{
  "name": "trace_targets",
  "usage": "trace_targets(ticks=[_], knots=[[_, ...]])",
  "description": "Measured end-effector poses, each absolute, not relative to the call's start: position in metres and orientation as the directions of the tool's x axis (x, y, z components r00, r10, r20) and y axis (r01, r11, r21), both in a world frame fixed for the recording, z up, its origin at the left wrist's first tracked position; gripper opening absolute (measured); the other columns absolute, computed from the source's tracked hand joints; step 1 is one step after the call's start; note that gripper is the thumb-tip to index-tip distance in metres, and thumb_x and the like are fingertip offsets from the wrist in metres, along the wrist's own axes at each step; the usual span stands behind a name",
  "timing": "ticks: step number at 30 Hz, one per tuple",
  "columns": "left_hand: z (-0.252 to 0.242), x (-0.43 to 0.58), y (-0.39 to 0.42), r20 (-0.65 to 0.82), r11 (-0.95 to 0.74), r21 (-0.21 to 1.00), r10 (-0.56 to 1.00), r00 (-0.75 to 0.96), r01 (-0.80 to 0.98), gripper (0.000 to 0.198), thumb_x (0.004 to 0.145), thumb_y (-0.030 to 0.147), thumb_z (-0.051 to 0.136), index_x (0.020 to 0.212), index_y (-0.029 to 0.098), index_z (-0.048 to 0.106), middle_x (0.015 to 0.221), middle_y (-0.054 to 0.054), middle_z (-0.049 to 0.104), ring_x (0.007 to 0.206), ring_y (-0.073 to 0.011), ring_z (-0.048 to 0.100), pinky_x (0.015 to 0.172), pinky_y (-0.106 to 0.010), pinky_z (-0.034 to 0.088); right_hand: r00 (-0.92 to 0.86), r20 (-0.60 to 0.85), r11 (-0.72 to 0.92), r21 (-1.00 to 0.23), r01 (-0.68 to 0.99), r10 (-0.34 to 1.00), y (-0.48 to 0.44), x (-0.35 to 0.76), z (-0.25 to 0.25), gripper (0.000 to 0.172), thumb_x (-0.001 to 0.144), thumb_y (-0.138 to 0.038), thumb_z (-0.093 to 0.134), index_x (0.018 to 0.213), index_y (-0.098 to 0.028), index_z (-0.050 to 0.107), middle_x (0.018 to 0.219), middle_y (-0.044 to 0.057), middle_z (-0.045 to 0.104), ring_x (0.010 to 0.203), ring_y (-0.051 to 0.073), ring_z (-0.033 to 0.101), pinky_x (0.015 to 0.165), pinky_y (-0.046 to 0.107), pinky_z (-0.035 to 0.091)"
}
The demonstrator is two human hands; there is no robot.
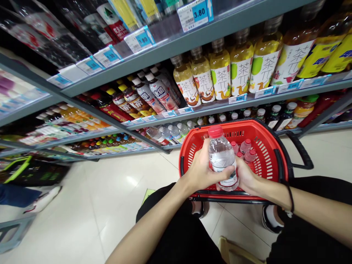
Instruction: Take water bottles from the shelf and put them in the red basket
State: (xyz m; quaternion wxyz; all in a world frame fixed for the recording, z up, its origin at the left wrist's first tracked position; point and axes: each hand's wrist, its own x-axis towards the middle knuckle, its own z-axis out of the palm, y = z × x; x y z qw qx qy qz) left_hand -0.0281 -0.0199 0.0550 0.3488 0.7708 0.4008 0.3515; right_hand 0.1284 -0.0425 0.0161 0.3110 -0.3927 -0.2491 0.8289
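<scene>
A clear water bottle (220, 154) with a red cap is held upright over the red shopping basket (265, 141). My left hand (202, 170) wraps round its left side, the thumb lying across the label. On the other side my right hand (246, 176) presses against the bottle, its fingers mostly hidden behind it. Down in the basket stand several small bottles with pink-red caps (245, 146). The basket's black handle (299, 150) hangs out to the right.
Shelves of drinks rise in front, with a row of tea bottles (221, 73) and price tags (195, 14). At left are a black basket with a green handle (18, 168), another person's shoe (44, 200) and a grey stool (16, 233). A wooden stool (227, 249) shows below.
</scene>
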Motion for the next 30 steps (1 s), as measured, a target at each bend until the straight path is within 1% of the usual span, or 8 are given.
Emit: trace_targets(ticks=[5, 12, 18, 22, 26, 30], knots=[[0.054, -0.028, -0.02, 0.263, -0.439, 0.819, 0.86, 0.437, 0.37, 0.064, 0.08, 0.045, 0.081, 0.127, 0.018, 0.046, 0.11, -0.008, 0.071, 0.096, -0.0249, 0.073, 0.082, -0.036, 0.058, -0.492, -0.499, -0.683, -0.653, -0.327, 0.713, -0.042, 0.128, 0.018, 0.069, 0.097, -0.061, 0.033, 0.132, -0.012, 0.066, 0.078, 0.012, 0.076, 0.044, 0.022, 0.063, 0.043, 0.032, 0.048], [0.056, -0.028, -0.021, 0.262, -0.438, 0.826, 0.856, 0.447, 0.355, 0.063, 0.081, 0.041, 0.081, 0.129, 0.018, 0.046, 0.111, -0.007, 0.071, 0.096, -0.0235, 0.072, 0.082, -0.034, 0.057, -0.465, -0.533, -0.697, -0.639, -0.326, 0.707, -0.043, 0.128, 0.025, 0.062, 0.1, -0.052, 0.031, 0.135, -0.014, 0.064, 0.081, 0.012, 0.076, 0.045, 0.022, 0.063, 0.041, 0.032, 0.048], [0.057, -0.027, -0.021, 0.184, -0.362, 0.856, 0.88, 0.438, 0.37, 0.064, 0.081, 0.045, 0.08, 0.128, 0.019, 0.046, 0.11, -0.009, 0.072, 0.098, -0.0272, 0.073, 0.082, -0.038, 0.057, -0.465, -0.536, -0.704, -0.61, -0.363, 0.704, -0.042, 0.127, 0.026, 0.057, 0.098, -0.051, 0.036, 0.132, -0.016, 0.065, 0.078, 0.01, 0.076, 0.049, 0.022, 0.066, 0.051, 0.034, 0.055], [0.055, -0.028, -0.02, 0.192, -0.375, 0.85, 0.875, 0.444, 0.371, 0.063, 0.081, 0.046, 0.08, 0.127, 0.018, 0.046, 0.111, -0.01, 0.072, 0.099, -0.028, 0.073, 0.082, -0.038, 0.057, -0.469, -0.534, -0.705, -0.606, -0.368, 0.704, -0.042, 0.127, 0.024, 0.056, 0.098, -0.051, 0.038, 0.13, -0.016, 0.067, 0.077, 0.01, 0.075, 0.052, 0.022, 0.067, 0.056, 0.036, 0.058], [0.052, -0.029, -0.02, 0.211, -0.397, 0.838, 0.868, 0.449, 0.374, 0.063, 0.082, 0.046, 0.08, 0.128, 0.018, 0.046, 0.113, -0.01, 0.071, 0.1, -0.0276, 0.072, 0.084, -0.039, 0.057, -0.472, -0.535, -0.709, -0.6, -0.37, 0.7, -0.042, 0.128, 0.023, 0.054, 0.098, -0.05, 0.037, 0.128, -0.017, 0.068, 0.078, 0.01, 0.075, 0.055, 0.023, 0.068, 0.056, 0.036, 0.058], [0.053, -0.029, -0.021, 0.218, -0.403, 0.831, 0.87, 0.443, 0.383, 0.062, 0.082, 0.045, 0.08, 0.128, 0.019, 0.047, 0.113, -0.009, 0.069, 0.101, -0.027, 0.072, 0.086, -0.039, 0.058, -0.478, -0.526, -0.705, -0.601, -0.377, 0.704, -0.043, 0.128, 0.02, 0.056, 0.099, -0.053, 0.037, 0.125, -0.016, 0.069, 0.079, 0.011, 0.075, 0.058, 0.023, 0.069, 0.058, 0.036, 0.059]])
